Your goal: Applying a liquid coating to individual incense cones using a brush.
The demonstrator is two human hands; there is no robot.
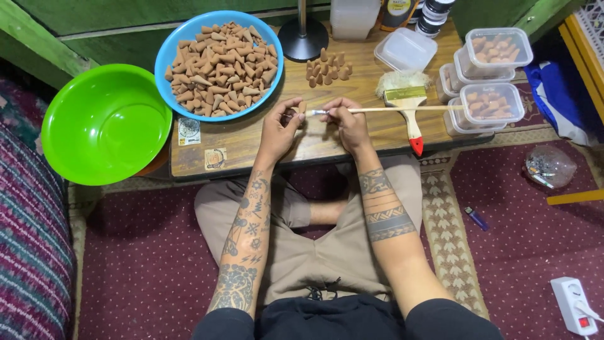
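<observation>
The left hand (279,129) pinches a small brown incense cone (301,107) above the low wooden table (251,141); the right hand (350,123) grips a thin paintbrush (390,110), its tip at the cone. The cone looks light and crumbly, best held gently by its sides.

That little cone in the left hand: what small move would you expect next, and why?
Probably a stroke of the thin brush over the cone. The left hand pinches the cone over the table, and the right hand holds the brush with its tip right beside it. Upright cones stand grouped nearby; many more fill the blue bowl.
</observation>
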